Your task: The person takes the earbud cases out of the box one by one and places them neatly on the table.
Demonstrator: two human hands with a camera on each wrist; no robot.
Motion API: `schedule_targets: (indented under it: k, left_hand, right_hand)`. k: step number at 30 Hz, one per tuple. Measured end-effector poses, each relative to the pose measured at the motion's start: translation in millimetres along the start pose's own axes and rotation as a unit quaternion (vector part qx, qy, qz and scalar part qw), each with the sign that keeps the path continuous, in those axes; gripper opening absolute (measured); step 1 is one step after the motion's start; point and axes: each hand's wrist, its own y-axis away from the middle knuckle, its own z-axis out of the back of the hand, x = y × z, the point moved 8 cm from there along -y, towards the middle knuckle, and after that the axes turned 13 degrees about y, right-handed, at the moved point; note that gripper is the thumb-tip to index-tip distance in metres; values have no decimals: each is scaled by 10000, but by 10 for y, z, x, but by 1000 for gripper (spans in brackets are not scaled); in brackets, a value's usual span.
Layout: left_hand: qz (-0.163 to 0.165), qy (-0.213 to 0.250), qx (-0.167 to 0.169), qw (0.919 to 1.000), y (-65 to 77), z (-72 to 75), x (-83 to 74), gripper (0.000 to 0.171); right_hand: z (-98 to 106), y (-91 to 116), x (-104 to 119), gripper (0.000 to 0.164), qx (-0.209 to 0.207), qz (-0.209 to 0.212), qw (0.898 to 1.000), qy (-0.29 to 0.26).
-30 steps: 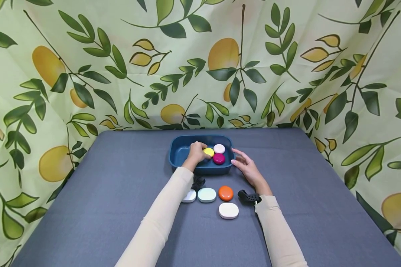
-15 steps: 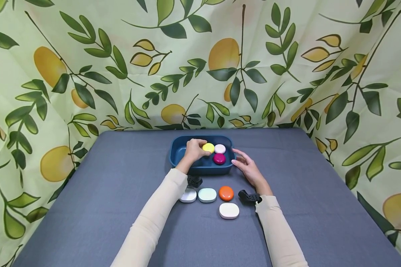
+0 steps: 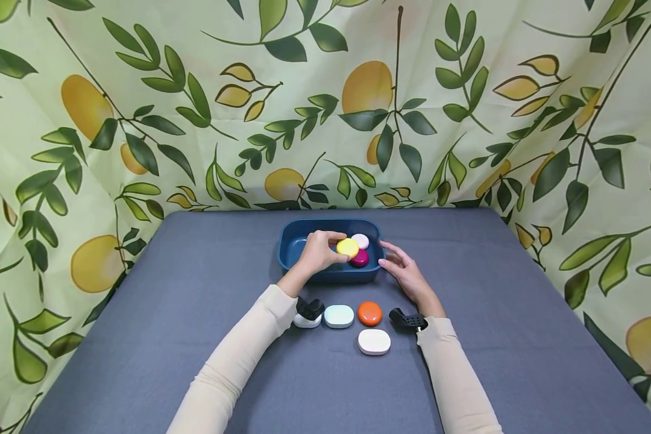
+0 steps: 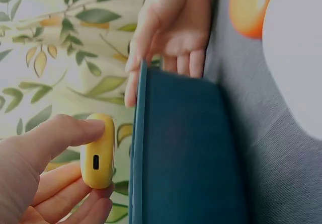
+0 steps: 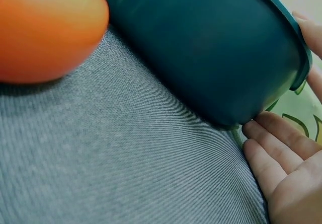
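My left hand [image 3: 320, 252] pinches a yellow earbud case [image 3: 348, 248] between thumb and fingers. In the left wrist view the yellow case [image 4: 98, 153] stands on edge above the bin's rim, its small charging port showing. Below it is a dark blue bin [image 3: 290, 260]. Inside lie a pale pink case [image 3: 360, 241] and a magenta case [image 3: 361, 258], partly hidden behind the yellow one. My right hand [image 3: 405, 274] is at the bin's right end; in the right wrist view its fairly straight fingers [image 5: 271, 158] touch the bin's lower wall.
In front of the bin lie an orange case [image 3: 369, 313], a pale mint case [image 3: 339, 316], a white case [image 3: 374, 342] and another white case [image 3: 307, 322], partly covered by the left wrist camera [image 3: 310, 308]. A patterned curtain [image 3: 304, 120] hangs behind the grey table [image 3: 222, 271].
My left hand has lifted the yellow earbud case from among the others to above the bin, the case now overlapping the magenta one in view. My right hand stays at the bin's end.
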Motion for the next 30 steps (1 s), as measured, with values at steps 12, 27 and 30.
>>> schedule_targets:
  k: [12, 27, 30]
  left_hand:
    - [-60, 190, 473, 9987, 429, -71, -54, 50]
    - [24, 450, 885, 9951, 953, -97, 19, 50]
    - [41, 424, 1018, 9939, 1061, -165, 22, 49]
  right_hand:
    - [6, 2, 3, 58, -38, 11, 10000, 73]
    - [3, 8, -4, 57, -33, -55, 9999, 121]
    - [6, 9, -5, 58, -44, -33, 9998, 200]
